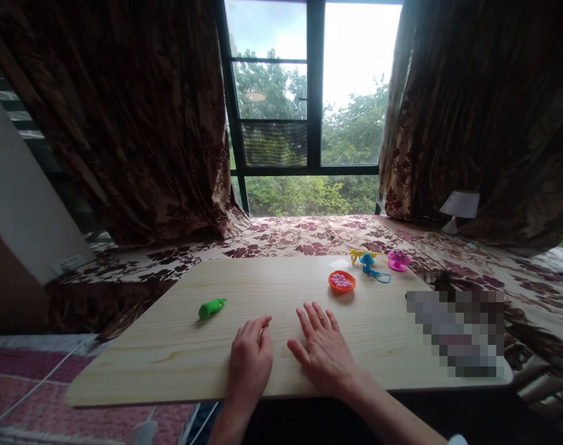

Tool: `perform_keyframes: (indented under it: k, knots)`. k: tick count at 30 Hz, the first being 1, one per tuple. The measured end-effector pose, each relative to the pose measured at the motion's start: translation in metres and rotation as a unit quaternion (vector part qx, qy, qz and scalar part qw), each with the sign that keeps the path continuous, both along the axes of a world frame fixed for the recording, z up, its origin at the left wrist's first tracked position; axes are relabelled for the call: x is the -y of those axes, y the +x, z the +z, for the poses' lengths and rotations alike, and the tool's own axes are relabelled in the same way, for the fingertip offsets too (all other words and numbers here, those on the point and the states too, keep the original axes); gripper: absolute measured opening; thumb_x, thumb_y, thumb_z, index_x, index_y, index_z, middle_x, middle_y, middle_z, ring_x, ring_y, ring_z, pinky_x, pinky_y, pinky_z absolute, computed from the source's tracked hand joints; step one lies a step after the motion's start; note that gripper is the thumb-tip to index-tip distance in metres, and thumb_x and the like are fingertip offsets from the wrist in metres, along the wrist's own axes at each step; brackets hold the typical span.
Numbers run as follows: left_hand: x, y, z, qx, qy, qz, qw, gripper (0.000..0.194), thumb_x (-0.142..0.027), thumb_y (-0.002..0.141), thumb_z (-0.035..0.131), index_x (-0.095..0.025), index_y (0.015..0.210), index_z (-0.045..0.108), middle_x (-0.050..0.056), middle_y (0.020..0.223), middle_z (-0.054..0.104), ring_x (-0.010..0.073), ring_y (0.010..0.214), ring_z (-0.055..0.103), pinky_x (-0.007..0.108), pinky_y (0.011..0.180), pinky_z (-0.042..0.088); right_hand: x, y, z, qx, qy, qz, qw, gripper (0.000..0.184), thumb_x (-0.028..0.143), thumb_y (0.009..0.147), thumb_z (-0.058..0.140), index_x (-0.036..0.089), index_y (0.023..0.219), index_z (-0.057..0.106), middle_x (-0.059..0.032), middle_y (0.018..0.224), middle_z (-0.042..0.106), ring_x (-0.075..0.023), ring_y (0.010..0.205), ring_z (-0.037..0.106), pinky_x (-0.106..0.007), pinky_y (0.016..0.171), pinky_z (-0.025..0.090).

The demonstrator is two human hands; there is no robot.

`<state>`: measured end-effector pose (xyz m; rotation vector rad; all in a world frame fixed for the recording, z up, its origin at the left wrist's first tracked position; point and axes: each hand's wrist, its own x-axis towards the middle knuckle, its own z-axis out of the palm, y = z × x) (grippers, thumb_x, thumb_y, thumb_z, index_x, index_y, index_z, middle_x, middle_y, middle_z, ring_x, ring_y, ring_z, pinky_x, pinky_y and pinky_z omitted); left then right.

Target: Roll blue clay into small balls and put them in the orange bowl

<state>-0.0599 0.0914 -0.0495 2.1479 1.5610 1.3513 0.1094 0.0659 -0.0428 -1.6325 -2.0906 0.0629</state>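
My left hand [251, 356] rests on the light wooden table [170, 346], fingers loosely bent toward the right, with a small gap at the thumb. Nothing shows in it. Flat on the tabletop lies my right hand [322, 349], palm down and fingers spread, holding nothing. Beyond its fingertips stands a small orange bowl [330, 286] filled with pink beads [341, 282]. A bright green plastic piece [211, 308] with a narrow tip lies on its side, left of and beyond my left hand.
At the back right sit a yellow toy piece [355, 256], a blue mushroom-shaped piece with a loop [367, 261] and a pink toy piece [398, 261]. A blurred-out item [452, 337] covers the right edge. Behind are a flowered window seat [300, 235] and a white lamp [461, 204].
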Motion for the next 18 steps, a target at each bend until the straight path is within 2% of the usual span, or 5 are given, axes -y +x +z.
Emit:
perform_keyframes:
  k: [2,7,10,14,18]
  knots:
    - [0.0,0.0,-0.002,0.01,-0.005,0.009,1.0,0.028,-0.02,0.082,0.037,-0.018,0.103,0.055,0.006,0.099,0.06,0.0183,0.096,0.053,0.036,0.089,0.041,-0.004,0.0,0.002,0.009,-0.015,-0.004,1.0,0.062,0.058,0.087,0.024,0.021,0.137,0.025,-0.0071,0.143,0.021,-0.0232,0.132,0.009,-0.044,0.104,0.006]
    - [0.005,0.002,0.002,0.018,-0.011,0.021,1.0,0.03,-0.025,0.083,0.037,-0.018,0.107,0.053,0.007,0.099,0.061,0.019,0.097,0.054,0.038,0.089,0.042,-0.037,-0.001,0.015,0.001,-0.03,-0.041,0.999,0.06,0.051,0.09,0.022,0.015,0.138,0.021,-0.0125,0.143,0.019,-0.0248,0.132,0.01,-0.048,0.103,0.009]
    - [0.006,0.001,0.003,0.021,-0.011,0.026,0.999,0.03,-0.027,0.084,0.035,-0.017,0.105,0.053,0.008,0.1,0.061,0.0203,0.098,0.056,0.039,0.087,0.044,-0.021,-0.002,0.015,0.005,-0.033,-0.014,0.999,0.062,0.054,0.088,0.023,0.016,0.137,0.023,-0.0111,0.142,0.022,-0.0233,0.131,0.014,-0.045,0.103,0.012]
    - [0.006,-0.001,0.002,0.012,-0.022,0.025,0.999,0.031,-0.029,0.085,0.034,-0.018,0.107,0.052,0.008,0.103,0.061,0.02,0.1,0.056,0.039,0.088,0.043,0.009,-0.004,0.005,0.016,-0.034,0.049,0.998,0.063,0.059,0.086,0.023,0.023,0.138,0.022,-0.0058,0.143,0.021,-0.0218,0.132,0.011,-0.043,0.105,0.009]
    - [0.005,0.002,0.002,-0.01,-0.031,0.026,0.999,0.032,-0.028,0.085,0.035,-0.018,0.11,0.052,0.008,0.106,0.061,0.02,0.103,0.053,0.039,0.091,0.04,-0.012,-0.005,0.007,0.011,-0.047,0.017,0.999,0.063,0.058,0.087,0.024,0.02,0.137,0.022,-0.0099,0.142,0.022,-0.0245,0.131,0.011,-0.049,0.103,0.009]
